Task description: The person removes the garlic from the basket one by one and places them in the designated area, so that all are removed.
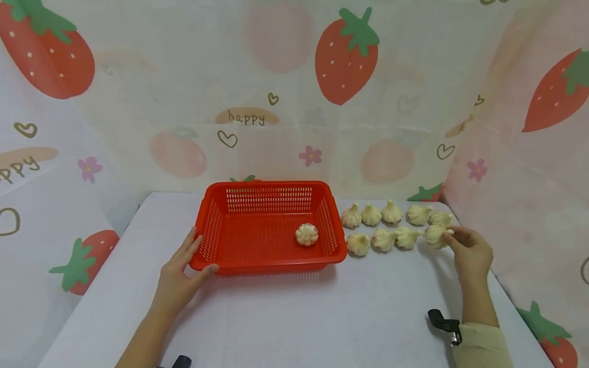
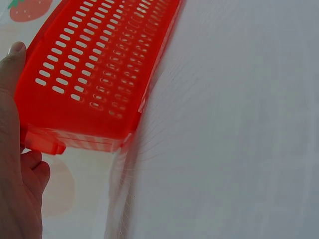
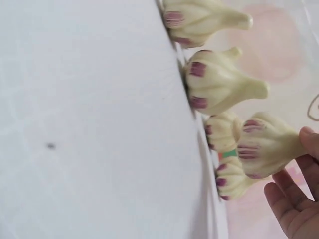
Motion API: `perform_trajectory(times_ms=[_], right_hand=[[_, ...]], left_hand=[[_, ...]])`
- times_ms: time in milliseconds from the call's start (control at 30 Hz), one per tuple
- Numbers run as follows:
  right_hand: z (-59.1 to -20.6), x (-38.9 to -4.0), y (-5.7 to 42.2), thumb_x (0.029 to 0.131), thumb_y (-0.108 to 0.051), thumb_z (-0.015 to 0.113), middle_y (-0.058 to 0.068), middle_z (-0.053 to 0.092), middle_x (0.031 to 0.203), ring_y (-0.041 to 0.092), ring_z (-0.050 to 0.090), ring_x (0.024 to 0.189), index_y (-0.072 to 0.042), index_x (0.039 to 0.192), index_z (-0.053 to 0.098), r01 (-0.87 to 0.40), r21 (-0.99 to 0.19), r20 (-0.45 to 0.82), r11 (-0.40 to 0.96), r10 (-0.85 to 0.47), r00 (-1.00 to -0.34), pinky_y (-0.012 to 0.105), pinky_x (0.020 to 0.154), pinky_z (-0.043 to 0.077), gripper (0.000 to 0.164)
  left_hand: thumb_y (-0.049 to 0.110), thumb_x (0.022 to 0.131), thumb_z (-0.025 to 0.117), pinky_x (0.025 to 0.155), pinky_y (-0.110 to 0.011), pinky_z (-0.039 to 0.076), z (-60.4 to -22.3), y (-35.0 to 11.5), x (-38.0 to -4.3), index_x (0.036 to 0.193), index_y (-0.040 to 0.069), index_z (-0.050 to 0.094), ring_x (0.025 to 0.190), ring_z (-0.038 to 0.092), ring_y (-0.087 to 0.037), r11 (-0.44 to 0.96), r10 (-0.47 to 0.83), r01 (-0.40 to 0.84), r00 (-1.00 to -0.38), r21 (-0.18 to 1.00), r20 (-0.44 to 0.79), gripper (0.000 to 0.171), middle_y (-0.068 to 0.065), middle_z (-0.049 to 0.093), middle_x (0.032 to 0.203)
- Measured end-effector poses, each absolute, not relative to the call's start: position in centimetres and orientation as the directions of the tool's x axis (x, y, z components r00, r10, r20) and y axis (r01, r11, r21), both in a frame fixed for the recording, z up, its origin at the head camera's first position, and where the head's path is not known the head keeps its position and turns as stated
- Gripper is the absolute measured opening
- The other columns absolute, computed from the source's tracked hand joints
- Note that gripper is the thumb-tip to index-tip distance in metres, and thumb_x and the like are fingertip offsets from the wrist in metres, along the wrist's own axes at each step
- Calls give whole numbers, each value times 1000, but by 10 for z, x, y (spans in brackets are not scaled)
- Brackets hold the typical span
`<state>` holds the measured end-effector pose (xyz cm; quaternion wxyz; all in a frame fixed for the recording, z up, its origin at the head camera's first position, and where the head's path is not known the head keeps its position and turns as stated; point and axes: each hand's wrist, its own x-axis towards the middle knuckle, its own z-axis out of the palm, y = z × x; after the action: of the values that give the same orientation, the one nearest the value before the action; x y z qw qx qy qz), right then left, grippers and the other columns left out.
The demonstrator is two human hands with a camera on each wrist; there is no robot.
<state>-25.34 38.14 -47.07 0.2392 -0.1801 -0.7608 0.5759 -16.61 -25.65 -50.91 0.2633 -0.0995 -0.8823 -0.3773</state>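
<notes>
A red plastic basket (image 1: 257,268) with slotted walls stands on the white table, a single garlic bulb (image 1: 307,234) lying inside toward its right end. My left hand (image 1: 177,278) grips the basket's left end; in the left wrist view its thumb (image 2: 17,50) lies at the rim and curled fingers (image 2: 36,172) sit below the lip. At the right, my right hand (image 1: 471,253) pinches a garlic bulb (image 3: 266,147) by its stem between thumb and fingers. That bulb is pale cream with purple patches near its base, and it is raised off the table in the right wrist view.
Several more garlic bulbs stand in two rows right of the basket, among them a front-row bulb (image 1: 358,245) and a back-row bulb (image 1: 391,212). A strawberry-print cloth (image 1: 294,76) hangs behind and at both sides of the table (image 1: 285,317).
</notes>
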Motion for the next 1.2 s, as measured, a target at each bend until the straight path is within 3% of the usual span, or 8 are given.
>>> perform_trajectory(times_ms=[333, 600, 1200], right_hand=[[-488, -260, 386, 87, -20, 84, -26, 64, 84, -6, 59, 86, -7, 117, 74, 90, -941, 111, 326, 551, -827, 5, 70, 47, 34], [-492, -264, 383, 90, -25, 82, -28, 61, 84, -6, 56, 86, -4, 125, 70, 128, -915, 102, 382, 528, -843, 8, 72, 46, 43], [-495, -273, 391, 91, -21, 80, -32, 58, 81, -14, 57, 81, 1, 130, 65, 107, -908, 107, 405, 470, -876, 5, 72, 47, 48]], left_hand=[[26, 78, 91, 107, 0, 25, -509, -257, -167, 154, 11, 47, 149, 40, -28, 702, -20, 382, -834, 602, 552, 89, -3, 38, 164], [24, 76, 92, 109, -1, 25, -511, -258, -168, 153, 9, 49, 149, 40, -24, 700, -13, 404, -817, 589, 576, 89, -5, 40, 163], [25, 79, 91, 106, 0, 25, -510, -257, -167, 154, 14, 48, 149, 40, -27, 696, -31, 368, -843, 617, 538, 87, 0, 38, 164]])
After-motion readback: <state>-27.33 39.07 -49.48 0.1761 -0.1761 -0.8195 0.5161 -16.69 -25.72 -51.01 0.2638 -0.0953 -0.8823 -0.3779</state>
